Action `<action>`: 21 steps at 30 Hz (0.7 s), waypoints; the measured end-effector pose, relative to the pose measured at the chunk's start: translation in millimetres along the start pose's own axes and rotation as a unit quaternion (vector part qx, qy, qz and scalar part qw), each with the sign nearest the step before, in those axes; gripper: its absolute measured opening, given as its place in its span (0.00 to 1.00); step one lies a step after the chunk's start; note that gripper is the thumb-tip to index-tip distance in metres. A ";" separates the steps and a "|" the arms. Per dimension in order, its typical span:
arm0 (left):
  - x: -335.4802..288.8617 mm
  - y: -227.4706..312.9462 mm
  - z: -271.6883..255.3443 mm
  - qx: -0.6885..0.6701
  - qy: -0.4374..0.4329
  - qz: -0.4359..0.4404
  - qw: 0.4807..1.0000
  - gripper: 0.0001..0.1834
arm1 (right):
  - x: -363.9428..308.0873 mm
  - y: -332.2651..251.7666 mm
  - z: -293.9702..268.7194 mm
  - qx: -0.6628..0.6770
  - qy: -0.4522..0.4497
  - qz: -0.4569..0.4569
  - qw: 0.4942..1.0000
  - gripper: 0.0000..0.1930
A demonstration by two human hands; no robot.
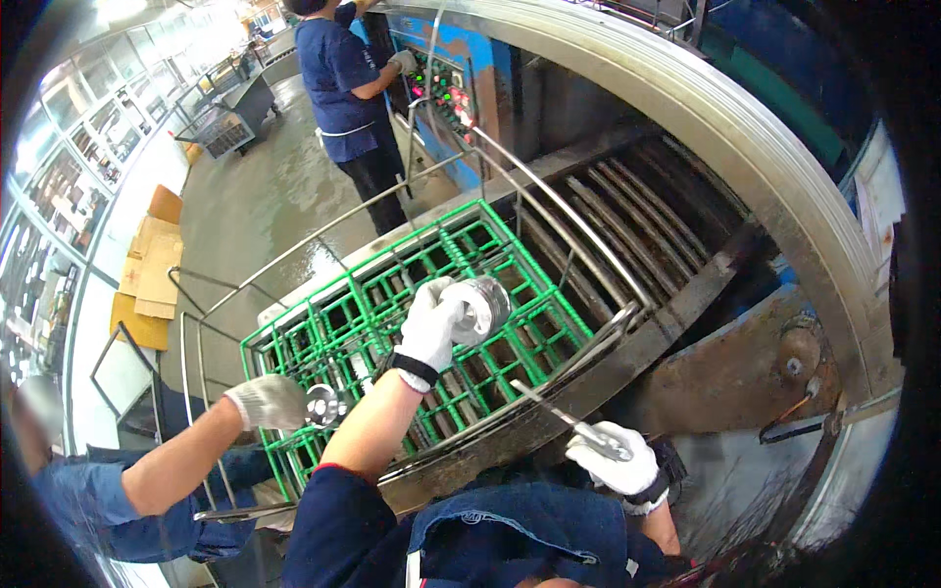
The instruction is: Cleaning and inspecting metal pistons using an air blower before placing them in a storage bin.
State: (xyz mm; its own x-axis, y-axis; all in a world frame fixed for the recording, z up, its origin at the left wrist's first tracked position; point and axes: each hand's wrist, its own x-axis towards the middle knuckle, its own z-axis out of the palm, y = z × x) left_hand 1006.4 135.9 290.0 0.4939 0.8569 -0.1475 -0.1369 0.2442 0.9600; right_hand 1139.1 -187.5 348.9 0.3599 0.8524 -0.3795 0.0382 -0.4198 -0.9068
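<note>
My left hand [431, 321], in a white glove with a black wrist strap, is closed around a shiny round metal part [493, 303]. It holds the part above a green coated wire rack [549, 323]. My right hand [619, 465], also gloved, grips a long slim metal tool [555, 411] near the rack's near right edge. The tool's thin end points up and left toward the rack; its exact kind is unclear. At the left, a co-worker's gloved hand [267, 403] holds another shiny metal part [324, 405] over the rack.
Metal rails [578, 238] surround the rack, which sits on a roller conveyor [637, 201] running under a machine's curved frame [784, 147]. Another person [343, 88] stands beyond, at a control panel [441, 93]. Cardboard [157, 260] leans by the left wall; a cart [221, 132] stands farther back.
</note>
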 end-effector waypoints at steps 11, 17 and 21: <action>-122.3 29.3 -85.9 0.210 0.063 0.101 0.971 0.35 | 12.3 -9.0 68.7 0.149 -0.096 0.016 0.984 0.10; -132.4 29.2 -108.2 0.232 -0.020 0.249 0.940 0.37 | 6.8 -15.1 78.8 0.163 -0.113 0.030 0.980 0.09; -135.2 22.3 -107.6 0.288 -0.037 0.283 0.914 0.39 | 11.0 -27.5 76.5 0.151 -0.088 0.031 0.984 0.08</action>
State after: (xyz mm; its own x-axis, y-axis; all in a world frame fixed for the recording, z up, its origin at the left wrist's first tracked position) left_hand 844.2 74.4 305.7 0.5437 0.7336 0.4076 0.0749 -0.5262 0.8470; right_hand 1070.7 -142.8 355.6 0.1854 0.8794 -0.4384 -0.2675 -0.3842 -0.8837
